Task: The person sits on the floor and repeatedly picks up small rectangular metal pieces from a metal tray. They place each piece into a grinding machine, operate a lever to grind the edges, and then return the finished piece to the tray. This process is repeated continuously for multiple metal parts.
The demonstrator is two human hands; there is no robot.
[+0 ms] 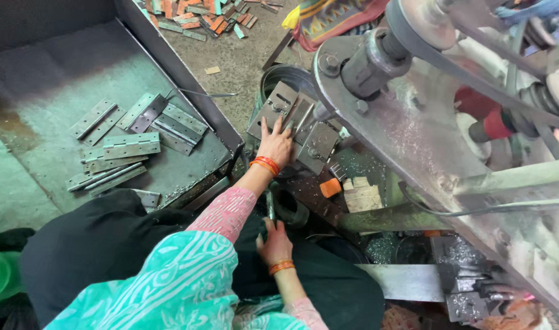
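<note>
While the left hand presses flat, fingers spread, on a hinge in the machine's fixture, the right hand is closed around a lever; loose hinges fill the tray alongside.

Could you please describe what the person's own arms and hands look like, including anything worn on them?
Both hands are bare, with no gloves. The left hand has a stack of orange-red bangles at the wrist and a pink patterned sleeve ending below the elbow. The right hand wears similar orange bangles, with a bit of matching pink sleeve near the frame's bottom. A turquoise patterned cloth drapes over the shoulder area.
</note>
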